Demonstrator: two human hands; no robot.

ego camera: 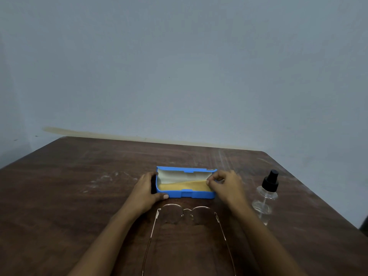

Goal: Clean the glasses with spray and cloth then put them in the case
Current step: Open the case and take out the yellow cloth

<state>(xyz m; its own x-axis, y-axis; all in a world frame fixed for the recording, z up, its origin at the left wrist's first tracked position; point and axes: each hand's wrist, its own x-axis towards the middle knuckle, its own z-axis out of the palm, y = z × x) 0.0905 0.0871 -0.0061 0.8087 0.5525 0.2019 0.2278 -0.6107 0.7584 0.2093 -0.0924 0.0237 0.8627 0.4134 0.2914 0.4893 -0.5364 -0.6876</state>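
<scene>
A blue glasses case [199,194] lies open in the middle of the table, its pale lining showing. A yellow cloth [187,185] lies inside it. My left hand [146,191] grips the case's left end, thumb on its front wall. My right hand [225,185] pinches the cloth's right corner at the case's right end. Thin metal-framed glasses [186,214] rest on the table in front of the case, between my forearms, arms unfolded toward me. A clear spray bottle [265,196] with a black nozzle stands to the right of my right hand.
The dark wooden table [79,186] meets a plain bluish wall [179,66] at the back. Its right edge runs diagonally just beyond the spray bottle. Pale scuff marks lie on the wood left of the case.
</scene>
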